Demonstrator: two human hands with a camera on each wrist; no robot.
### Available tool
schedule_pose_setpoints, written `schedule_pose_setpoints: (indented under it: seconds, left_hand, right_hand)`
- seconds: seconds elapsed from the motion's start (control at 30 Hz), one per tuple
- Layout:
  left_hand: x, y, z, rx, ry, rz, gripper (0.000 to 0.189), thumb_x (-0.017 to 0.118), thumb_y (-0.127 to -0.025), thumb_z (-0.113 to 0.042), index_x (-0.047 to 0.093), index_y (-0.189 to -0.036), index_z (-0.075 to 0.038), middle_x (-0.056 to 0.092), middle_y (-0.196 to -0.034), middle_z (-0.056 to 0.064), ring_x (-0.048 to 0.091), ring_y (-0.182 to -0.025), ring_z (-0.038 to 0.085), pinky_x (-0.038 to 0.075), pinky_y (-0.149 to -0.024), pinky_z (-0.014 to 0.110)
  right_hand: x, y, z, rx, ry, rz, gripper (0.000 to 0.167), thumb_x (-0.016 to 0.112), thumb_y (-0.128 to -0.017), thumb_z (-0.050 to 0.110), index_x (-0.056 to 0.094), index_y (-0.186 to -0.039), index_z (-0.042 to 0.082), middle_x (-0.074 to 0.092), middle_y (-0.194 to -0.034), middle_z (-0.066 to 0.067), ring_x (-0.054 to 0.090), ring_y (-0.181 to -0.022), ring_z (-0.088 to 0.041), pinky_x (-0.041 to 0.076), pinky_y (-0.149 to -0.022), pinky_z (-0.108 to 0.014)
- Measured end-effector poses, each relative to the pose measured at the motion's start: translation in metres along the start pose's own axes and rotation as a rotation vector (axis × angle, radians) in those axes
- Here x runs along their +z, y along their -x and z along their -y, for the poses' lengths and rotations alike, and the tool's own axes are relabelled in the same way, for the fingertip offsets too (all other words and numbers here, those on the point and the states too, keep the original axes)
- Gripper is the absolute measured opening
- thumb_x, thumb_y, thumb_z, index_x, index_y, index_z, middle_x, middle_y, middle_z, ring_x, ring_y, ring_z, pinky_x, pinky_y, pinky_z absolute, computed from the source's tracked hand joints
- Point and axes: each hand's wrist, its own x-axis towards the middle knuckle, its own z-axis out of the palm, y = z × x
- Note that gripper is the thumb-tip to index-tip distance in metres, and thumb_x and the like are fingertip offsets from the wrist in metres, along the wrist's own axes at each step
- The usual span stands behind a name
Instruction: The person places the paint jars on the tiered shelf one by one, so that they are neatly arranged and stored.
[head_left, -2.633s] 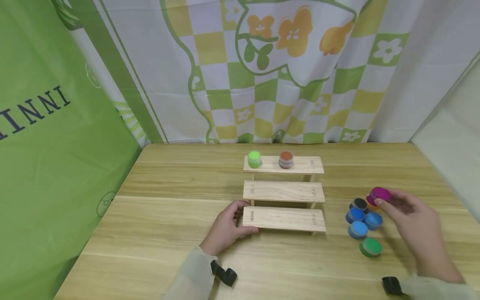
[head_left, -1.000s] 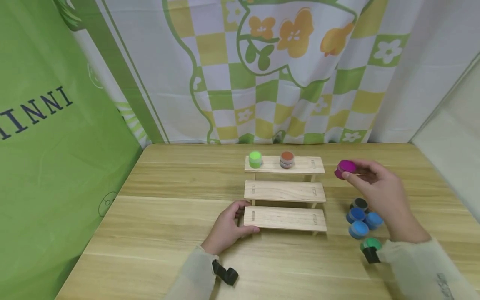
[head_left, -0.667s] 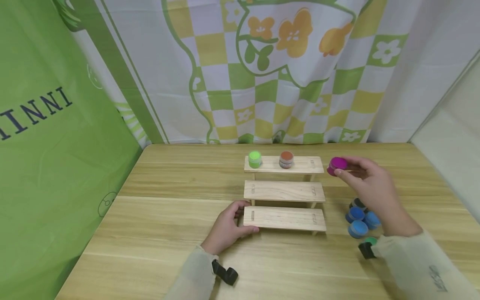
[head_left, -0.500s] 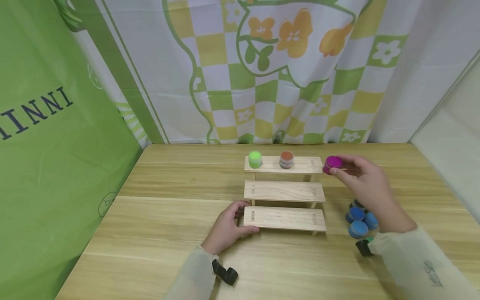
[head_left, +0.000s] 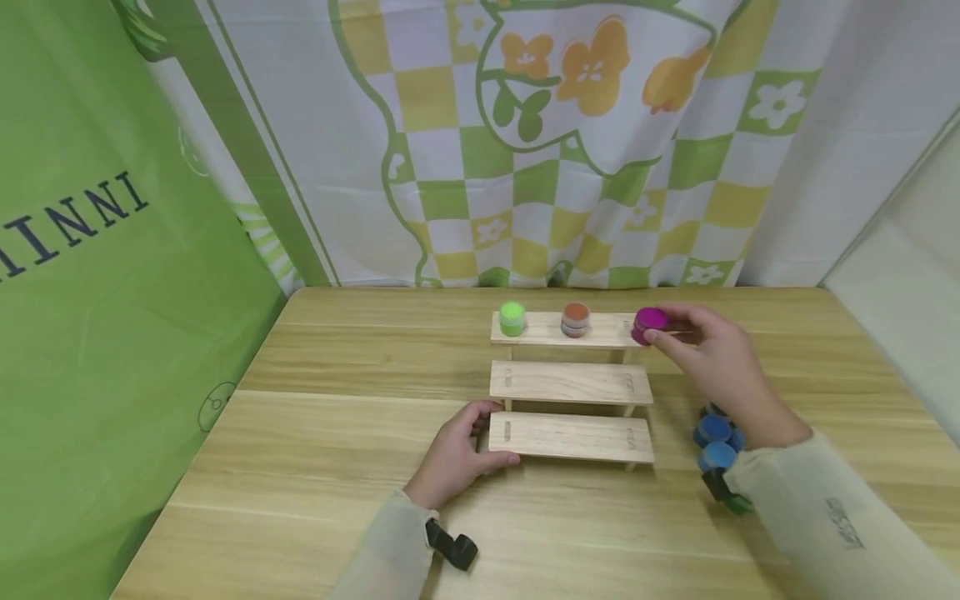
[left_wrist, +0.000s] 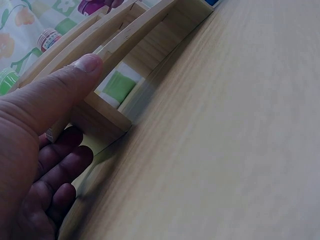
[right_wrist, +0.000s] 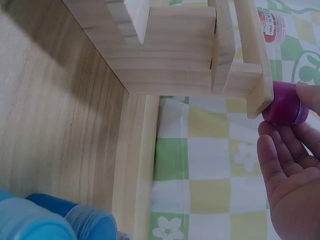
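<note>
A three-tier wooden stand (head_left: 570, 382) is on the table. My left hand (head_left: 459, 454) grips the left end of its lowest shelf, with the thumb (left_wrist: 82, 70) along the front edge and the other fingers behind. My right hand (head_left: 712, 354) pinches a magenta paint pot (head_left: 648, 325) between thumb and fingers at the right end of the top shelf. In the right wrist view that pot (right_wrist: 285, 102) is against the shelf end; whether it bears its weight there I cannot tell. A lime green pot (head_left: 512, 319) and a reddish-brown pot (head_left: 575, 320) stand on the top shelf.
Right of the stand, several pots cluster on the wooden table (head_left: 337, 433), among them a dark blue pot (head_left: 711, 430) and a light blue pot (head_left: 717, 456). My right forearm partly covers them and a green pot (head_left: 741, 503). A patterned curtain (head_left: 555, 183) hangs behind.
My right hand lifted the magenta pot from the cluster and carried it left and away from me to the top shelf's right end. My left hand has stayed on the stand.
</note>
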Motion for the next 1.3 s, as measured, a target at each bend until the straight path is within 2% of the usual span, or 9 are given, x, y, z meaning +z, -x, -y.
schedule_pose_setpoints:
  seconds: [0.6, 0.93, 1.3]
  left_hand:
    - [0.000, 0.000, -0.001, -0.011, -0.009, -0.002, 0.069, 0.090, -0.074, -0.034, 0.057, -0.134, -0.019, 0.064, -0.112, -0.005, 0.058, -0.100, 0.015, 0.046, -0.091, 0.038]
    - [0.000, 0.000, 0.000, 0.026, -0.027, -0.007, 0.068, 0.089, -0.075, -0.034, 0.058, -0.133, -0.017, 0.065, -0.112, -0.003, 0.058, -0.099, 0.016, 0.047, -0.088, 0.036]
    - [0.000, 0.000, -0.001, 0.010, -0.013, -0.004, 0.068, 0.089, -0.075, -0.034, 0.058, -0.133, -0.016, 0.065, -0.112, -0.003, 0.058, -0.100, 0.016, 0.047, -0.089, 0.039]
  right_hand:
    - [0.007, -0.008, 0.007, -0.002, 0.017, 0.018, 0.049, 0.067, -0.098, 0.030, 0.058, -0.133, -0.004, 0.067, -0.115, -0.024, 0.068, -0.096, -0.039, 0.045, -0.068, -0.009]
    - [0.009, -0.011, 0.009, 0.011, 0.021, 0.042, 0.050, 0.067, -0.098, 0.034, 0.059, -0.133, 0.000, 0.067, -0.119, -0.022, 0.067, -0.095, -0.035, 0.048, -0.069, -0.014]
    - [0.010, -0.011, 0.007, 0.025, 0.023, 0.036, 0.049, 0.067, -0.098, 0.033, 0.059, -0.134, 0.000, 0.067, -0.118, -0.021, 0.067, -0.096, -0.035, 0.048, -0.068, -0.014]
